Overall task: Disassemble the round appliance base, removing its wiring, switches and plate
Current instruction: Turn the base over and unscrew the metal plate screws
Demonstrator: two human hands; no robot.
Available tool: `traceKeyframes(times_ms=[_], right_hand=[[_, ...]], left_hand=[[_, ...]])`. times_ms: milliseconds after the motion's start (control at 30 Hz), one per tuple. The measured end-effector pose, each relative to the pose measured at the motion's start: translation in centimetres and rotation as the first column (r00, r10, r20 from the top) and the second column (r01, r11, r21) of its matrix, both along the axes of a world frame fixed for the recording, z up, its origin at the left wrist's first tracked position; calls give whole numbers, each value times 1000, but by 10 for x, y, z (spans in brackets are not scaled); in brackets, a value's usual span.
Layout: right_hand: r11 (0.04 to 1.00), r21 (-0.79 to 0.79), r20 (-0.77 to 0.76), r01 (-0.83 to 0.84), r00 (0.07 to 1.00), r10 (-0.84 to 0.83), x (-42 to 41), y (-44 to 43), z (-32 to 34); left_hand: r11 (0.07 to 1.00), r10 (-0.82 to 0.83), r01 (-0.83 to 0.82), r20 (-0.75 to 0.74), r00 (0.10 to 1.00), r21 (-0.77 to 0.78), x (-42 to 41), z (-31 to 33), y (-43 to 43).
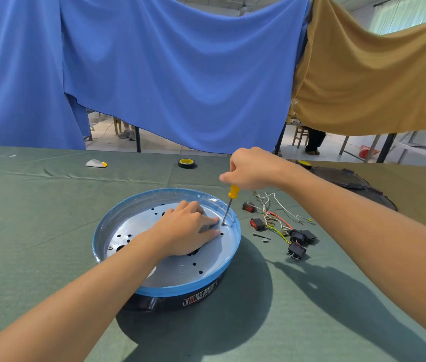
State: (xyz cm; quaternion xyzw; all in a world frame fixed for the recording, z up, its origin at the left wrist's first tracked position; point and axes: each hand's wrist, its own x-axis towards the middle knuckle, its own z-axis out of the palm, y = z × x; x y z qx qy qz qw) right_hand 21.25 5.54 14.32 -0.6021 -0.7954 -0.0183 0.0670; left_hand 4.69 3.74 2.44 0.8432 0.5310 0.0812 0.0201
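Across a bench (pixel 37 218) draped in green cloth, with blue and tan sheets hanging behind it, a round appliance base (pixel 180 290) sits at the centre, its blue rim facing up and its black body beneath. Inside the rim lies a silver metal plate (pixel 175 270) dotted with small holes. The left hand (pixel 188 231) rests flat on the plate, fingers straight and spread, pressing down near its far right edge. The right hand (pixel 252 168) hovers above and just right of the base, fingers curled tightly around a yellow-handled screwdriver (pixel 233 192). The tool's shaft slants down so its tip meets the plate just beside the left fingertips. To the right of the base, apart from it, a tangle of loose wiring (pixel 274 218) with black and red switches (pixel 296 249) lies on the cloth. Farther back sits a roll of black tape (pixel 187 163).
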Motion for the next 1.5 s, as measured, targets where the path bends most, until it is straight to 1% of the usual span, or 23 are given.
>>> traceKeyframes(times_ms=[167, 267, 333, 500, 667, 833, 900, 967, 1067, 1233, 1367, 1500], right_hand=[[998, -57, -55, -33, 998, 30, -1, -1, 1], [1000, -14, -19, -5, 1000, 5, 0, 0, 0], [1000, 8, -34, -12, 999, 12, 0, 0, -1], [999, -4, -91, -32, 995, 31, -2, -1, 1], [999, 34, -67, -16, 998, 18, -1, 2, -4], [999, -22, -107, -36, 994, 33, -2, 0, -2], [999, -29, -90, -35, 995, 32, -2, 1, -2], [1000, 0, -63, -18, 998, 18, 0, 3, -3], [999, 27, -68, -27, 997, 29, 2, 2, -3], [999, -25, -108, -39, 993, 36, 1, 0, -2], [999, 36, -51, 0, 999, 2, 3, 3, -4], [999, 3, -117, -49, 992, 49, 2, 1, -3]], left_hand=[[1000, 3, -3, 2, 1000, -1, 0, 0, 0], [1000, 1, -1, 4, 1000, 2, 0, 0, 0], [1000, 1, -1, 3, 1000, 0, 0, 0, 0], [1000, 0, 0, 2, 1000, -4, 0, 1, 0], [1000, 2, -2, -5, 1000, -7, 1, 2, -1], [1000, 5, -5, -3, 1000, -12, 1, 3, -2], [1000, 4, -4, 0, 1000, -8, 1, 2, -2], [1000, 1, -1, 1, 1000, -3, 1, 2, -2], [1000, -1, 1, 3, 1000, -2, 1, 1, -2], [1000, 3, -3, -5, 1000, -8, 1, 1, -1], [1000, 2, -2, -5, 1000, -4, 1, 1, -2], [1000, 2, -2, -6, 1000, -9, 1, 2, -2]])
